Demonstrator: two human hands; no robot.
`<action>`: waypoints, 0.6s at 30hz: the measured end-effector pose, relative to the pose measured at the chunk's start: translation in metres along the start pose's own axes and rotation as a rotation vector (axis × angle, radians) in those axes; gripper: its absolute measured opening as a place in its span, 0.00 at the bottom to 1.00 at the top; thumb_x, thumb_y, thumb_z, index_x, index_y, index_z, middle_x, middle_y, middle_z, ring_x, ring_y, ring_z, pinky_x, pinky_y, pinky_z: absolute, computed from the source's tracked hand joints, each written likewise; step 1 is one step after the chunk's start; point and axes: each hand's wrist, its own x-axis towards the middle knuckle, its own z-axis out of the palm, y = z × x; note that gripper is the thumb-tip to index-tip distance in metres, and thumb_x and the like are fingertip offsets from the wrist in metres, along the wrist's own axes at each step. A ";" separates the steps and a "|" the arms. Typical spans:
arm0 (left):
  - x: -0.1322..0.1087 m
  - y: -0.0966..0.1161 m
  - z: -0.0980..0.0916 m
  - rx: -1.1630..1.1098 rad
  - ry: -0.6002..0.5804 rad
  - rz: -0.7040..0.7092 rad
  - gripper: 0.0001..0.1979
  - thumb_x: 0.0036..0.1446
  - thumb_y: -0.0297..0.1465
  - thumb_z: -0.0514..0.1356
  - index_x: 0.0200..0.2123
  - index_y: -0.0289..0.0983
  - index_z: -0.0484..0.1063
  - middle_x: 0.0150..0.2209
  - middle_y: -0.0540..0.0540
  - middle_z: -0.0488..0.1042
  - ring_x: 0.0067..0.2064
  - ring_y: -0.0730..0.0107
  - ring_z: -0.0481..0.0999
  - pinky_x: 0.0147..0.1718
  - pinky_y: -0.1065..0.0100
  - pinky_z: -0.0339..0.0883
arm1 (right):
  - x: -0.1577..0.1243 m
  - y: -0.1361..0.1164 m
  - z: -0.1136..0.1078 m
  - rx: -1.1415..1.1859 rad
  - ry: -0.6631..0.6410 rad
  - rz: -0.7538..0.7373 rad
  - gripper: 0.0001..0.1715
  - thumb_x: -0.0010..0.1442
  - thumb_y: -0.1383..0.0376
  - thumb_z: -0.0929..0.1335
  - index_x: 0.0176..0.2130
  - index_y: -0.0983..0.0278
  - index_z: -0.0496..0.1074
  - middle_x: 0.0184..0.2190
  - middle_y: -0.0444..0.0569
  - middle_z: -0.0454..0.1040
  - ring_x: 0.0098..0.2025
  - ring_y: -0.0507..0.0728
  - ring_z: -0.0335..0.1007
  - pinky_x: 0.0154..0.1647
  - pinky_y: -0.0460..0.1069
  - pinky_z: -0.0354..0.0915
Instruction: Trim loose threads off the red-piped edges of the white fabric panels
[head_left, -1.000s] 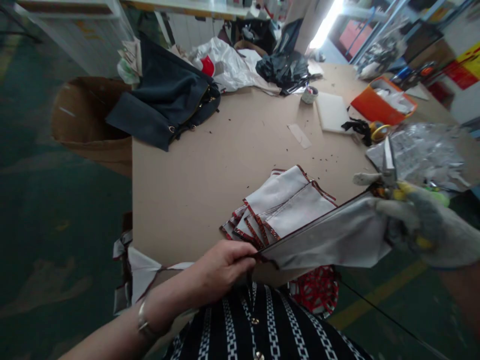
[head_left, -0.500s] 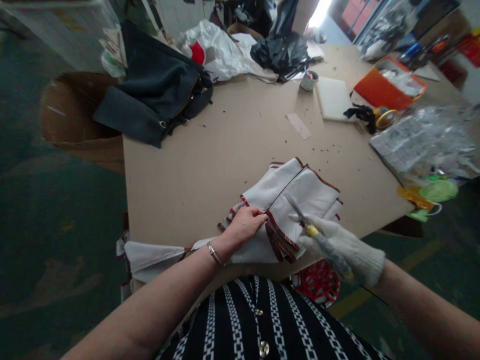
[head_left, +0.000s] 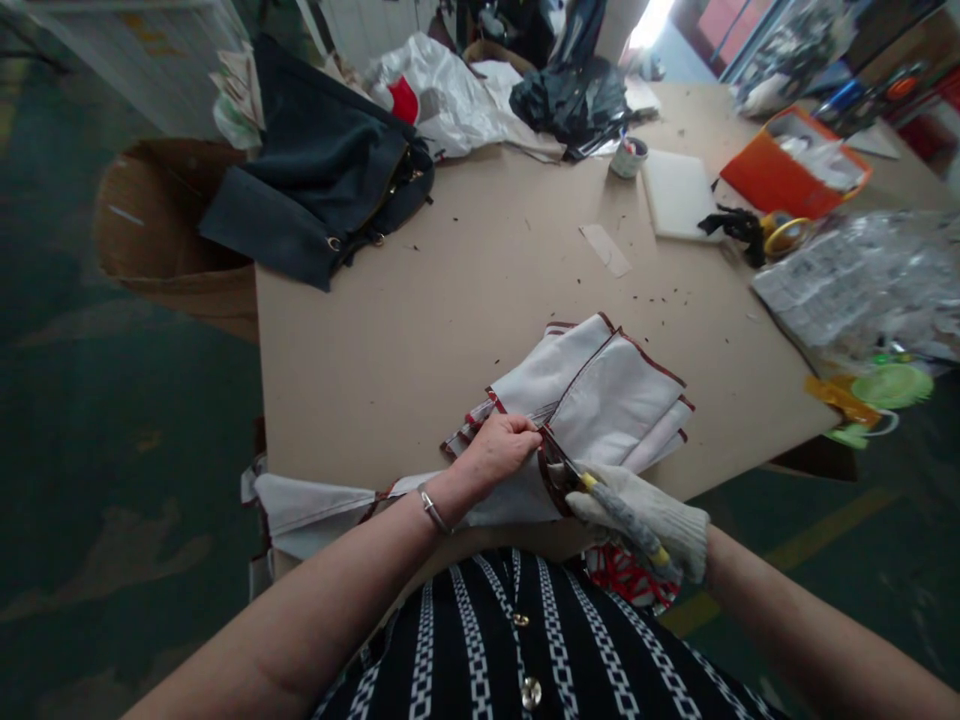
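A stack of white fabric pieces (head_left: 626,395) with dark red-brown edging lies near the table's front edge. My bare left hand (head_left: 499,448) pinches the edging at the middle of the stack. In my gloved right hand (head_left: 660,515) is a soldering iron (head_left: 621,515) with a grey wrapped, partly yellow handle. Its thin metal tip points at the edging just right of my left fingertips; whether it touches cannot be made out. The glove's fingers are beside the folded lower edges. More white fabric (head_left: 315,510) trails left beneath my left forearm and over the table's edge.
On the table (head_left: 360,350) lie a dark bag (head_left: 315,170), a small cup (head_left: 628,158), a white board (head_left: 679,195), an orange box (head_left: 795,165) and clear plastic wrapping (head_left: 862,280). A cardboard box (head_left: 172,220) stands left. Dark thread bits are scattered about.
My right hand has moved left and brought the soldering iron's tip down to the edging by my left fingers. The lower edges are now partly behind the glove. My left hand keeps its pinch.
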 end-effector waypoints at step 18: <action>-0.017 0.002 0.008 0.130 -0.034 0.320 0.07 0.51 0.24 0.59 0.26 0.35 0.76 0.29 0.48 0.75 0.34 0.69 0.72 0.37 0.68 0.66 | 0.001 0.002 0.014 -0.013 0.365 -0.002 0.39 0.55 0.55 0.73 0.63 0.58 0.63 0.42 0.46 0.75 0.40 0.58 0.73 0.43 0.52 0.72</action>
